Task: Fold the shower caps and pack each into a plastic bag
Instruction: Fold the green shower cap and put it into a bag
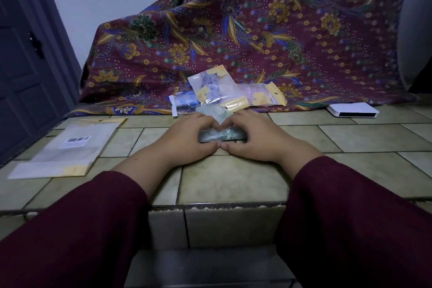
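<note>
**Both hands on a folded shower cap, tiled ledge**

Left hand (189, 135) and right hand (254, 137) sit side by side on the tiled ledge (233, 177), thumbs touching at the near edge, index fingers meeting at the far edge; fingers of both curl around a folded shower cap (219, 135), greenish and clear, squeezed into a narrow strip between them; part of the cap spreads out flat beyond the fingertips; dark red sleeves (98, 217) cover both forearms.

Behind the hands, a small pile of packed plastic bags (215, 86) with yellow flower print, holding purple, pink and blue caps, leans on a patterned maroon cloth (233, 30) draped at the back; the blue one (184, 100) lies at the pile's left end.

Stack of empty flat bags (67, 149) with a barcode label lies well to the left on the tiles; white flat box (353, 110) at far right by the cloth's edge; dark door (23, 65) on the left.
</note>
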